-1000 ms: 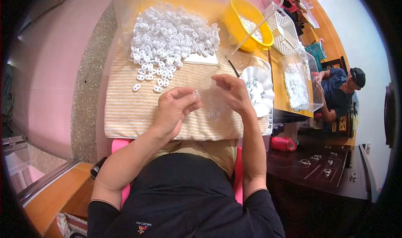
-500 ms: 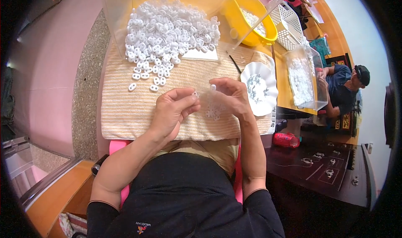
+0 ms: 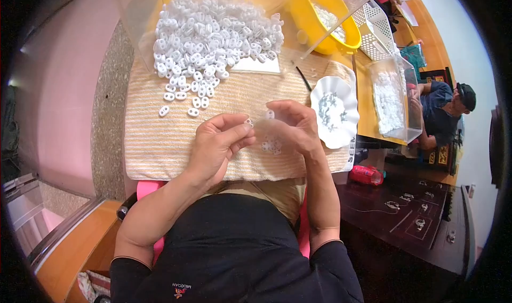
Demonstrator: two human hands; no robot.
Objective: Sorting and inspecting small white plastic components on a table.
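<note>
Over the striped towel (image 3: 154,143), my left hand (image 3: 216,145) pinches a tiny whitish piece (image 3: 249,122) between thumb and fingertips. Across a small gap, my right hand (image 3: 295,126) is closed on a white two-hole oval piece (image 3: 270,113) at its fingertips; its thumb is blurred. Just below the right hand lies a small cluster of tiny translucent parts (image 3: 272,145). A large heap of white two-hole oval pieces (image 3: 213,33) spreads ahead of my hands, with several loose ones nearest the left hand. Right of my right hand stands a white wavy-rimmed dish (image 3: 349,111) of small grey-white bits.
A clear bin (image 3: 141,31) surrounds the heap's far side. Beyond are a yellow basin (image 3: 304,17), a white perforated basket (image 3: 373,33) and a clear box (image 3: 408,108) of white parts. A thin black stick (image 3: 303,78) lies by the dish. Another person (image 3: 440,105) sits at the right.
The view has shifted slightly. The white oval piece at my right fingertips has turned, so its holes show more. My left hand keeps its pinch in nearly the same place.
</note>
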